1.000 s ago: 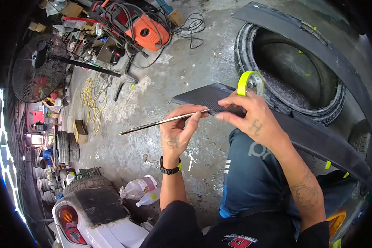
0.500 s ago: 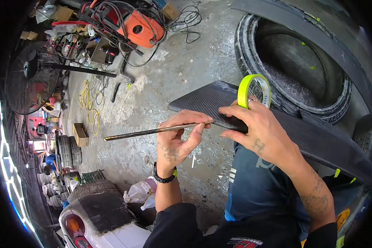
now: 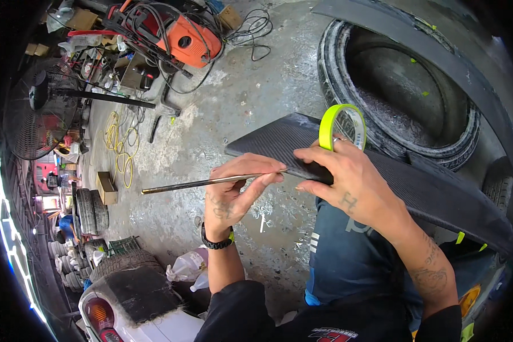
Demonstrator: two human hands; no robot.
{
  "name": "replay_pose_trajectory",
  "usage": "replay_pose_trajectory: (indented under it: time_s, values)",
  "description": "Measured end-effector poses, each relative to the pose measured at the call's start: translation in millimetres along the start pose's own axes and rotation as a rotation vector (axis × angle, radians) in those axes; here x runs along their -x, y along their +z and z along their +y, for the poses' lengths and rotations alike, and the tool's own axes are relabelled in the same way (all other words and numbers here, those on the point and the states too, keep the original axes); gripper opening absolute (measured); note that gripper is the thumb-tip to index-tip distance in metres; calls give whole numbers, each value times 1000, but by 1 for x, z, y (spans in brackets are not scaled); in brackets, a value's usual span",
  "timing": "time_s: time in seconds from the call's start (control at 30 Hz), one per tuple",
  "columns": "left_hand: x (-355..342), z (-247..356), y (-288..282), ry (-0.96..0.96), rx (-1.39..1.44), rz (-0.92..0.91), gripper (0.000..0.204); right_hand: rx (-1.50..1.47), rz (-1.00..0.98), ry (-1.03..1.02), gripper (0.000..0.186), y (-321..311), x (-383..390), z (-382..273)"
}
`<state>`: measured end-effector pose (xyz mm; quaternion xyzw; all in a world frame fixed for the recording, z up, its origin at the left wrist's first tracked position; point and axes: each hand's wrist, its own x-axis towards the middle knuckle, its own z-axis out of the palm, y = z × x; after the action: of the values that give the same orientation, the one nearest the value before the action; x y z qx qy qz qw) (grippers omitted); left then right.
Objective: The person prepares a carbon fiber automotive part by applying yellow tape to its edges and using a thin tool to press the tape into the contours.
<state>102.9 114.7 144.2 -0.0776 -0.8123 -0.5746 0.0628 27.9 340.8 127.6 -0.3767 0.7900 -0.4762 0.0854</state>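
My left hand (image 3: 229, 199) is closed around a thin dark rod (image 3: 179, 186), pinched between thumb and fingers. The rod points left, away from the panel, with a brassy far end; its other end lies at the fingertips by the panel's near edge. I cannot tell the rod's exact kind. A long black carbon-fibre panel (image 3: 268, 138) stretches across to the right. My right hand (image 3: 360, 185) grips its near edge, fingers on top and thumb at the front. A roll of neon-yellow tape (image 3: 328, 126) stands against the right fingers, its lower part hidden by them.
A large tire (image 3: 339, 85) lies beyond the panel, with a long dark strip (image 3: 404, 40) across it. An orange machine (image 3: 191, 43) with cables, a stand fan (image 3: 45, 114) and a cardboard box (image 3: 106, 188) are around. A white car part (image 3: 154, 328) sits lower left.
The whole view has shifted slightly, so everything sits a little further left. Both hands keep their holds, with the left thumb and fingers moving slightly on the rod.
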Motion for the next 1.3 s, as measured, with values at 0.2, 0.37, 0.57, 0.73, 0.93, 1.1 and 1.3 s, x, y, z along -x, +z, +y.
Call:
replay_pose_trajectory:
  time_s: [0.2,0.37,0.57,0.73,0.93,1.1,1.3]
  values:
    - [-7,0,-11,-61,112,-23,13,0,-52,17,46,-3,-2,-2]
    - [-25,0,-24,-142,190,-180,15,-26,-58,49,46,-3,-2,-2]
    - [-2,-5,-7,-83,168,-5,14,-17,-40,38,46,-1,-2,0]
    - [20,-9,25,5,78,238,14,-8,-40,23,47,0,-1,1]
    - [32,-14,47,147,-294,460,18,-12,-14,14,45,1,-1,2]
    - [31,-12,60,246,-513,499,20,-2,-9,5,45,1,0,4]
    - [27,0,63,289,-658,480,18,40,20,2,44,2,-2,2]
